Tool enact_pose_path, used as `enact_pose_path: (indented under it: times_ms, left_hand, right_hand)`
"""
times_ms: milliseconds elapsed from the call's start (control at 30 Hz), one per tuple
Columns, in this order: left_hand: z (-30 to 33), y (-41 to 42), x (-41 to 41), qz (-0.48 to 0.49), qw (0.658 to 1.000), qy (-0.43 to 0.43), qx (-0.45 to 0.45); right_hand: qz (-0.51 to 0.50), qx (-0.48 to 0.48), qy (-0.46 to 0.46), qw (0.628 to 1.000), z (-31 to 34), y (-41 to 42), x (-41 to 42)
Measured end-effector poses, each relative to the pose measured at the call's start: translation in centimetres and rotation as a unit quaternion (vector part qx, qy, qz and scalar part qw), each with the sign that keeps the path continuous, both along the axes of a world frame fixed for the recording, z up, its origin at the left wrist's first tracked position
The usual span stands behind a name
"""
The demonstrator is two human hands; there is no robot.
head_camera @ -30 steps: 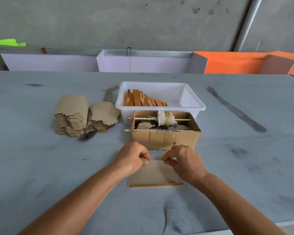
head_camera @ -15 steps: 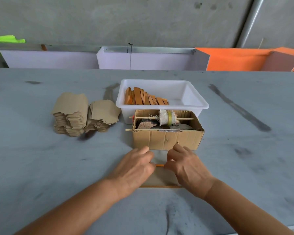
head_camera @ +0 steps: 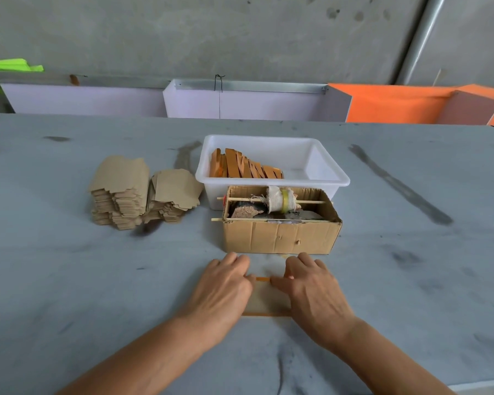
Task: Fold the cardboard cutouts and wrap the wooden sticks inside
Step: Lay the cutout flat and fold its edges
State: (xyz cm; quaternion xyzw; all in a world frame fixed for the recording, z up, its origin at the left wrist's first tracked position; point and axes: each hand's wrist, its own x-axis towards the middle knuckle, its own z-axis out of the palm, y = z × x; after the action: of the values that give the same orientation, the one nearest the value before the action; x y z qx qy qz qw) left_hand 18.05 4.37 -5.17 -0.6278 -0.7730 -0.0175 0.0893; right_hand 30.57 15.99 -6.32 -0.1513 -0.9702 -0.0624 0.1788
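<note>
A flat cardboard cutout [head_camera: 265, 299] lies on the grey table right in front of me, with thin orange wooden sticks [head_camera: 262, 279] showing at its far and near edges. My left hand [head_camera: 223, 289] lies palm down on its left side and my right hand [head_camera: 311, 289] on its right side. Both press it flat with straight fingers pointing away from me. Two stacks of unfolded cutouts [head_camera: 143, 192] sit at the left. More orange sticks [head_camera: 244, 166] stand in a white plastic tub [head_camera: 320, 169] behind.
A small open cardboard box [head_camera: 280, 236] with a skewer, a cloth roll and scraps stands just beyond my fingertips, touching the tub. Pale and orange panels line the far table edge. The near table edge runs at the lower right.
My hands were curled at the cutout's far edge a second ago. They have since flattened out over it, sliding forward, and the cutout is now mostly hidden beneath them.
</note>
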Motion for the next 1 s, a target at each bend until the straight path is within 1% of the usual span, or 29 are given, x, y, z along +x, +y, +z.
enact_pose_path:
  times_ms: [33,233,300,333,367,433,467,567,633,767,833,900,933,1000]
  left_hand:
    - [0.4,-0.5,-0.3,0.001,1.0,0.017,0.009]
    - [-0.4,-2.3,-1.4,0.037,0.999,-0.004,0.021]
    - [-0.6,-2.3,-1.6,0.04,0.998,-0.006,0.055]
    - [-0.6,-2.4,-1.8,0.046,0.996,-0.015,0.078]
    - [-0.5,-2.5,-1.8,0.039,0.994,-0.046,0.094]
    - [-0.4,-3.0,-1.6,-0.001,0.982,-0.127,0.142]
    - [-0.5,-3.3,-1.3,-0.027,0.978,-0.152,0.139]
    - [-1.3,-3.9,-1.0,-0.061,0.978,-0.18,0.089]
    - [-1.6,-3.7,-1.4,-0.067,0.973,-0.198,0.094]
    - [-1.2,-3.3,-2.0,-0.074,0.966,-0.223,0.11]
    - [-0.8,-3.1,-2.1,-0.054,0.951,-0.275,0.132]
    - [-0.4,-2.7,-2.2,-0.021,0.931,-0.335,0.142]
    - [-0.3,-2.5,-2.3,-0.006,0.917,-0.372,0.14]
    - [-0.2,-2.4,-2.4,0.024,0.88,-0.453,0.144]
  right_hand:
    - [-0.008,-0.004,0.01,1.0,-0.1,0.1,0.1]
    - [-0.062,-0.056,0.07,0.994,-1.3,-0.6,0.2]
    - [-0.067,-0.082,0.073,0.992,-1.3,-0.9,0.2]
    - [-0.063,-0.093,0.072,0.991,-1.3,-0.8,0.2]
    - [-0.061,-0.109,0.069,0.99,-1.3,-0.7,0.2]
    - [-0.066,-0.15,0.063,0.984,-1.1,-0.3,0.3]
    - [-0.062,-0.169,0.061,0.982,-1.1,0.0,0.3]
    - [-0.045,-0.223,0.082,0.97,-0.9,0.4,0.9]
    - [-0.015,-0.251,0.1,0.963,-0.4,0.7,1.7]
    - [0.039,-0.299,0.049,0.952,0.2,0.6,3.9]
    - [0.042,-0.297,0.074,0.951,0.0,0.4,4.0]
    - [0.019,-0.3,0.132,0.945,-0.4,0.4,3.8]
    - [-0.001,-0.311,0.149,0.939,-0.5,0.4,3.6]
    - [-0.04,-0.354,0.151,0.922,-0.5,0.4,3.2]
